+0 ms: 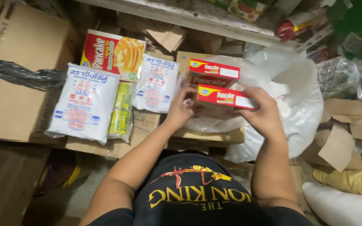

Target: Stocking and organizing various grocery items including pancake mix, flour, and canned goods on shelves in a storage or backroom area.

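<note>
Red box (225, 97) gripped end-to-end by left hand (180, 109) and right hand (261, 112), level over the bag (302, 100), above another box (213, 69).

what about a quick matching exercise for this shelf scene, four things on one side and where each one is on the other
Things:
1. red box
2. second red box
3. large white bag
4. yellow-green packet

Places:
A. lying between two white bags
B. held in both hands, left hand and right hand
C. farthest left of the packets, on flattened cardboard
D. lying just beyond the held box, on a clear plastic bag

Pairs: 1-B, 2-D, 3-C, 4-A
</note>
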